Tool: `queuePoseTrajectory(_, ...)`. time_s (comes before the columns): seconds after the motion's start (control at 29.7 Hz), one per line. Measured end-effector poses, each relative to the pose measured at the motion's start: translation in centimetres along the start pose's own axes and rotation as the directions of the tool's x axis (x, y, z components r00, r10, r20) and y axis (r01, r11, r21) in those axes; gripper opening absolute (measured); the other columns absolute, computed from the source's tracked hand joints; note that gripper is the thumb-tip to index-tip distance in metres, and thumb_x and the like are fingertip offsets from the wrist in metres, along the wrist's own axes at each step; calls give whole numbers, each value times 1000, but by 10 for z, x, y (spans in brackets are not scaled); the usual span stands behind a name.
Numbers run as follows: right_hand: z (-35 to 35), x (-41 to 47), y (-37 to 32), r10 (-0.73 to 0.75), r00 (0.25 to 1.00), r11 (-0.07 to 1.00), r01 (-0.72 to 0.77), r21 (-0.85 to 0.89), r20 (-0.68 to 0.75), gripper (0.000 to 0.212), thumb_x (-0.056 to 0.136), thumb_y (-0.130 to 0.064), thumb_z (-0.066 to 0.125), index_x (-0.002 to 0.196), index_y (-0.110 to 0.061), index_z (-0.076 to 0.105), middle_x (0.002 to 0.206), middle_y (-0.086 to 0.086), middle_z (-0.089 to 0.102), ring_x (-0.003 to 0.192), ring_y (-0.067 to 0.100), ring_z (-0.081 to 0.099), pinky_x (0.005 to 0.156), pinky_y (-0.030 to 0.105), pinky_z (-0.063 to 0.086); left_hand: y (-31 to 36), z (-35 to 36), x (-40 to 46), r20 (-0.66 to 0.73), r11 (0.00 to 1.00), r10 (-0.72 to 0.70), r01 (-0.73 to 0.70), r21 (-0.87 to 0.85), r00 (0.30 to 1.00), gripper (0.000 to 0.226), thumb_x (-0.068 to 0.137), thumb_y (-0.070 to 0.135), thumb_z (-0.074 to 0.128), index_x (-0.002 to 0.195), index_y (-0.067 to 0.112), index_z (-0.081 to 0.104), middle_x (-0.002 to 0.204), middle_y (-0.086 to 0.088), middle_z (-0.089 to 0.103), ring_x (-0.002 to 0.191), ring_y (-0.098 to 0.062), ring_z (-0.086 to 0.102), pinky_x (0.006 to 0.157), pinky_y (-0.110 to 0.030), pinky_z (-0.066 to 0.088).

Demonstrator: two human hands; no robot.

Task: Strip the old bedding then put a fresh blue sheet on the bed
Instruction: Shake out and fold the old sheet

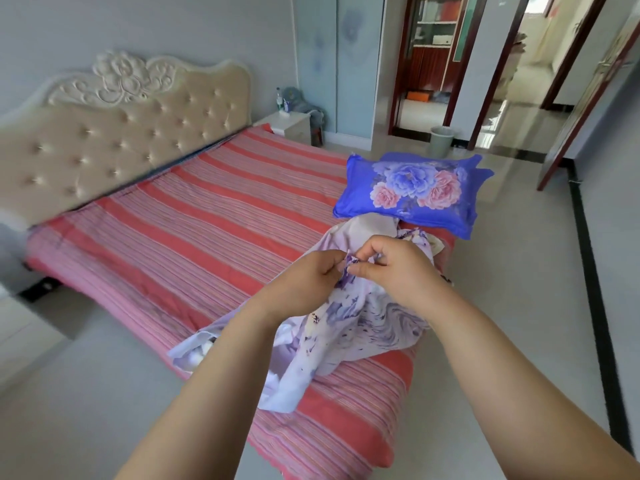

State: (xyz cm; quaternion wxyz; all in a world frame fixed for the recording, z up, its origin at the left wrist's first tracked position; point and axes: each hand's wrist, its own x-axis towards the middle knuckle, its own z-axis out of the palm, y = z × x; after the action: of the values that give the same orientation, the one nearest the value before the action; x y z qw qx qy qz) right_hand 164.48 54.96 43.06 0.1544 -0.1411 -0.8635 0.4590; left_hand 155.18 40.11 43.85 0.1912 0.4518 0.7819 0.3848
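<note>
Together hands (349, 271) pinch crumpled lilac floral sheet (349, 327).

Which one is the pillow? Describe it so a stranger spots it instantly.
Start at the bed with the red and pink striped cover. On its far foot corner, just beyond the pale lilac floral sheet, lies the pillow. It alone is vivid blue, printed with large pink and blue peonies.

left hand (308, 277) — grip pinched | right hand (391, 268) — grip pinched | forearms outstretched, hands touching
</note>
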Motion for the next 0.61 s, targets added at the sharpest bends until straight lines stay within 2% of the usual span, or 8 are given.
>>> queuePoseTrajectory(0.07,-6,-1,-4,-9,1000,999,8,-36,-16,20,79,-32,75,73,-22,58,65,-5,54,62,11,48,62,29,40,8,-3,-3,40,1000,19,-19,-3,999,32,101,21,43,70,14,49,63,1,40,58,-11,34,57,-24,33)
queuePoseTrajectory(0.13,-11,-1,-5,-20,999,999,19,-31,-25,22,79,-33,74,73,-21,57,76,-7,61,72,9,55,69,25,44,15,-3,-4,41,999,35,-36,12,999,28,97,20,52,74,5,53,62,0,36,57,-12,31,55,-26,30)
queuePoseTrajectory(0.2,-12,0,-3,-48,999,998,48,-30,-11,24,82,-33,72,69,-26,53,73,-13,59,67,-2,52,64,15,40,18,0,-3,-14,998,34,-34,55,999,25,94,15,57,73,3,53,59,0,36,57,-13,31,56,-30,30)
queuePoseTrajectory(0.3,-10,0,4,-131,991,988,129,90,19,26,87,-29,66,68,-27,48,60,-17,53,56,-1,45,60,17,35,24,3,0,-117,991,26,-10,131,993,34,95,15,56,63,13,43,55,4,34,52,-12,28,54,-29,28)
queuePoseTrajectory(0.4,-11,-3,12,-174,982,968,156,198,77,32,87,-24,66,64,-22,45,51,-13,38,50,0,32,53,15,29,31,3,0,-209,978,51,-6,209,977,36,97,15,51,63,17,38,55,0,39,51,-13,31,54,-31,28)
queuePoseTrajectory(0.47,-10,-5,17,-195,974,975,180,134,113,37,83,-30,71,63,-13,44,57,-9,31,54,3,29,54,22,27,36,0,-2,-249,978,68,-15,208,966,37,97,14,48,63,22,36,54,2,40,49,-9,33,52,-28,28)
queuePoseTrajectory(0.54,-8,-4,20,-239,961,971,235,43,142,41,81,-33,72,70,-1,49,66,-2,37,60,8,36,58,29,31,41,-4,-4,-264,979,90,-36,201,960,39,98,13,47,63,25,35,54,7,37,48,-8,34,50,-21,26)
queuePoseTrajectory(0.61,-6,-4,19,-271,949,962,274,8,161,38,82,-33,72,73,0,56,71,-1,45,64,8,43,61,29,34,44,-8,-7,-266,979,99,-46,198,959,38,98,12,47,64,24,36,53,8,35,47,-7,34,49,-18,26)
